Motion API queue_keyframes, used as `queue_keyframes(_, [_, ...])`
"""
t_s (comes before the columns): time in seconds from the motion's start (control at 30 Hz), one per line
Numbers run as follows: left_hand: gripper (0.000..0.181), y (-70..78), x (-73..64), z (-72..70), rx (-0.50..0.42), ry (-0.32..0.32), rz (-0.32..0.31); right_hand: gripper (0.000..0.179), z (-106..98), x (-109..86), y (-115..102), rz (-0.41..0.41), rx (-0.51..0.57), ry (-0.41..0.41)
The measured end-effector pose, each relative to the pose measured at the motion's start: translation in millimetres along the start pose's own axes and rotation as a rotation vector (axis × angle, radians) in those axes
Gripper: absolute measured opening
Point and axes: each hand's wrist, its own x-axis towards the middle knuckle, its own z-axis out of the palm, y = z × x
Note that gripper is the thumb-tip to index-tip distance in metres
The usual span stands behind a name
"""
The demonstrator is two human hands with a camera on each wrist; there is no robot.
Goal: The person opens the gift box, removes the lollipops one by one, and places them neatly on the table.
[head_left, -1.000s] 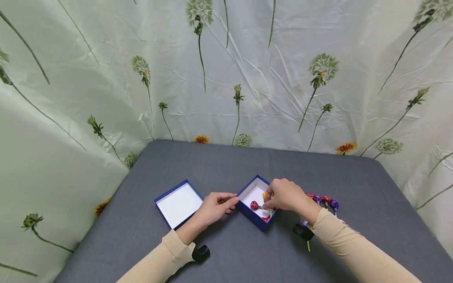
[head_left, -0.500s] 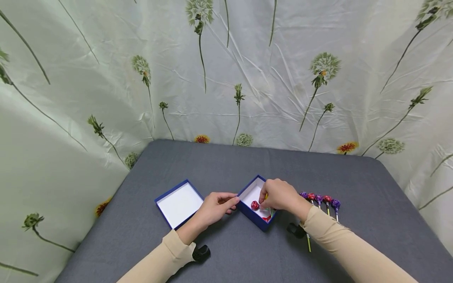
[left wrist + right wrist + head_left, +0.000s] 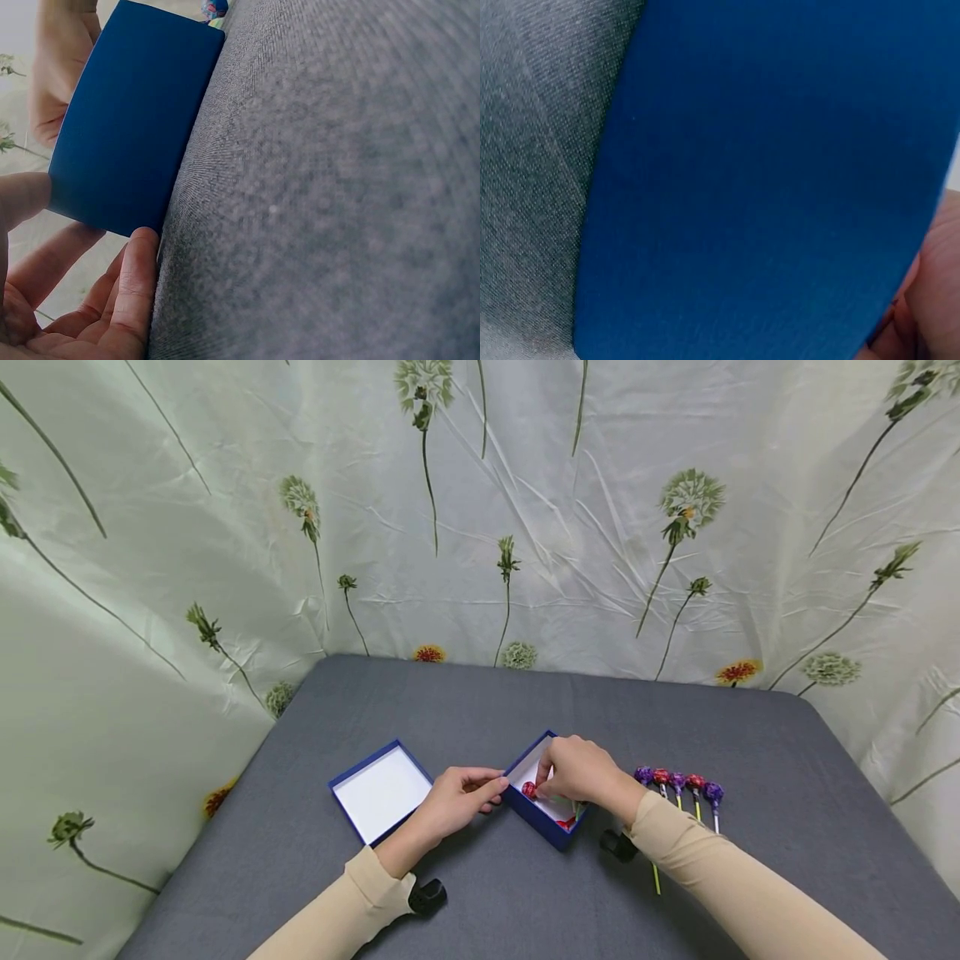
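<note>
A blue box (image 3: 542, 823) with a white inside sits open on the grey table. My left hand (image 3: 462, 799) holds it at its left corner; the left wrist view shows the thumb at the rim and fingers (image 3: 136, 277) against the lower side. My right hand (image 3: 581, 770) reaches over the far right wall, pinching a lollipop with a red wrapped head (image 3: 529, 790) inside the box. Another red wrapper (image 3: 566, 823) shows near the front corner. In the right wrist view, the box wall (image 3: 757, 180) hides most of the hand (image 3: 937, 285).
The box lid (image 3: 381, 795), white inside up, lies left of the box, partly behind the left forearm. Right of the box is a row of several lollipops (image 3: 677, 782) with purple and red heads, partly covered by the right sleeve (image 3: 720, 852). A floral curtain hangs behind the table.
My right hand has moved left inside the box, and the red lollipop has shifted slightly towards the left wall. More of the lollipop row now shows. My left hand stays in place.
</note>
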Motion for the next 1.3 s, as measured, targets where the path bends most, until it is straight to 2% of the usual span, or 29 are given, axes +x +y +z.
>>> queue_keyframes(0.27, [0.038, -1.2, 1.7, 0.6, -0.014, 0.0, -0.001, 0.019, -5.7, -9.0, 7.6, 0.014, -0.043, 0.003])
queue_keyframes(0.5, [0.037, 0.2, -2.6, -3.7, -0.012, -0.006, -0.008, 0.024, -0.3, -9.0, 8.9, 0.027, -0.1, 0.012])
queue_keyframes(0.77, [0.035, 0.2, -0.8, -2.2, -0.01, -0.004, -0.003, 0.028, 4.0, -4.9, 8.2, -0.014, -0.148, 0.029])
queue_keyframes(0.9, [0.035, 0.0, 0.2, -1.4, -0.009, 0.0, -0.007, 0.025, 3.5, -4.1, 9.9, -0.028, -0.105, 0.03])
queue_keyframes(1.3, [0.036, 0.8, -1.0, -0.9, -0.011, -0.001, -0.01, 0.013, 0.7, -10.1, 19.7, -0.082, 0.128, 0.03])
